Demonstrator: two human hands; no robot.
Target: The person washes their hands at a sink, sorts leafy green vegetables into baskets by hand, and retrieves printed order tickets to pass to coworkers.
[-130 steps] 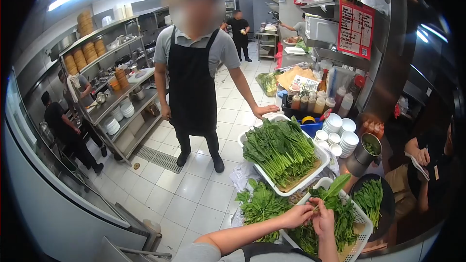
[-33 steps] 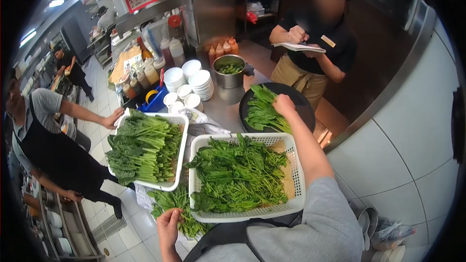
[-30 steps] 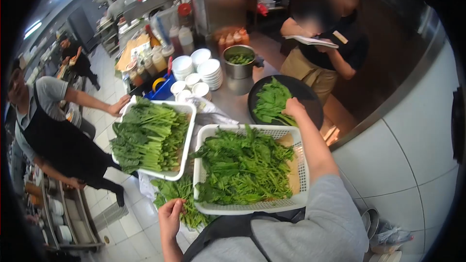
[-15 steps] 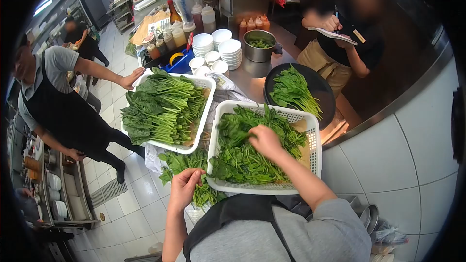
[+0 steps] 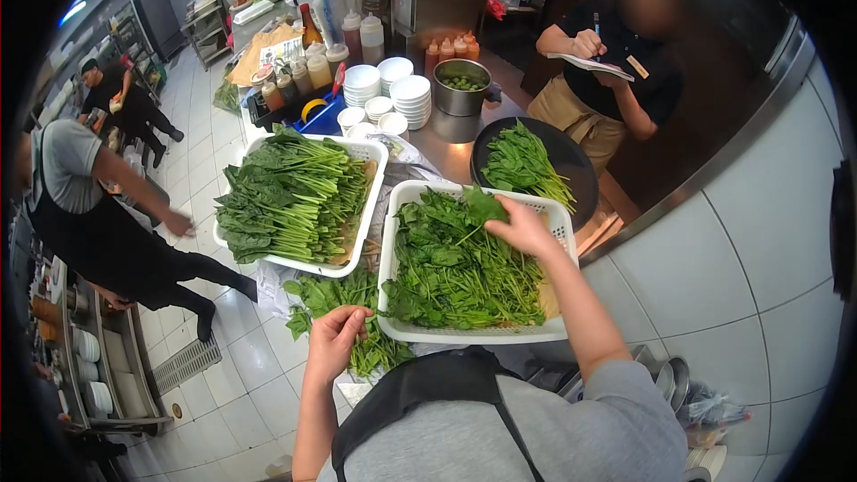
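My right hand (image 5: pixel 525 227) is closed on a broad green spinach leaf (image 5: pixel 484 204), its thin stem pointing down to the left, over the right white basket (image 5: pixel 482 336). Loose spinach (image 5: pixel 464 277) fills that basket. My left hand (image 5: pixel 336 339) is by the basket's near left corner, thumb and fingers pinched together; what they hold, if anything, is too small to make out. Below and beside it lies a loose pile of greens (image 5: pixel 379 353). Neatly laid spinach bunches (image 5: pixel 295 192) fill the left white basket (image 5: pixel 353 254), and another bunch (image 5: pixel 527 161) rests on a round black tray (image 5: pixel 580 174).
White bowls (image 5: pixel 412 100), squeeze bottles (image 5: pixel 371 40) and a steel pot (image 5: pixel 461 87) of small green fruits stand behind the baskets. Across the counter a person writes on a notepad (image 5: pixel 589 65). A person in a black apron (image 5: pixel 89 205) stands at the left.
My right hand has lifted from the pile toward the basket's back right, bringing a leaf up. The left hand stays pinched. The aproned person's hand has left the left basket.
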